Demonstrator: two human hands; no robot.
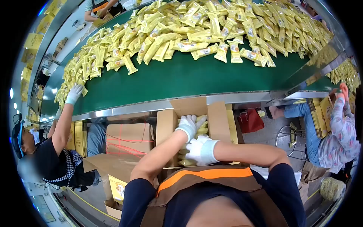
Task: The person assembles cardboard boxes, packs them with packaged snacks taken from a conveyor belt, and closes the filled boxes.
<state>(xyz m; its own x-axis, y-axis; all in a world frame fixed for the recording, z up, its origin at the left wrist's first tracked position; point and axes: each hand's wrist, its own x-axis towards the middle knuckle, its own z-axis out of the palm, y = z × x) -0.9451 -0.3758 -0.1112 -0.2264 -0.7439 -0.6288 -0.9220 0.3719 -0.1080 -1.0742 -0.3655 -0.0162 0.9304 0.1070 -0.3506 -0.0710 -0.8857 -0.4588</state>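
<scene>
An open cardboard box (218, 120) stands in front of me with yellow packets (202, 130) inside it. Both my hands wear white gloves. My left hand (190, 126) reaches into the box at its upper part, lying over the packets with its fingers partly spread. Just below and to the right, my right hand (201, 149) is inside the box, its fingers against the packets; whether it grips one is hidden. Beyond the box, a large heap of yellow wrapped packets (189, 28) lies on the green conveyor belt (170, 81).
A closed carton (128, 138) tied with red string stands left of the box. A person (56, 151) at the left reaches to the belt; another (340, 132) sits at the right. A red bag (250, 121) lies right of the box. The belt's metal edge (151, 107) runs across.
</scene>
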